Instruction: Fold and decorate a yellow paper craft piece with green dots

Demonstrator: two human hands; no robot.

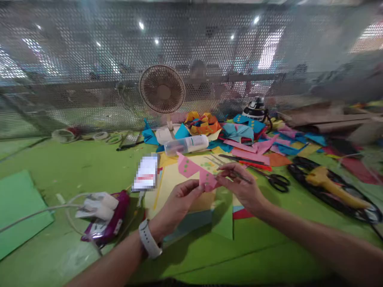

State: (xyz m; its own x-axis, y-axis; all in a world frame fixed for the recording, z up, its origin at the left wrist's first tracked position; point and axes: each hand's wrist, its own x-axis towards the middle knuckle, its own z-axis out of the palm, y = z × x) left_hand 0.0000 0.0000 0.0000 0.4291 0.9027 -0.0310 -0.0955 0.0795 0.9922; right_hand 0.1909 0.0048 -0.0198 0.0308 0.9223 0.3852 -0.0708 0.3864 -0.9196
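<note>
My left hand (179,201), with a white watch on its wrist, pinches the lower edge of a pink folded paper piece (196,170) dotted with small green spots. My right hand (242,187) grips the same pink paper at its right end, and a thin dark stick or tool pokes out between its fingers. Both hands hover over yellow, blue and green paper sheets (191,199) lying on the green table (89,167).
A clear glue bottle (187,144) lies behind the paper. Black scissors (271,179) and a yellow glue gun (332,187) on a black tray sit to the right. A small fan (162,89), coloured paper crafts (239,135), a purple pouch with a white charger (103,213) and a green sheet (18,207) surround the spot.
</note>
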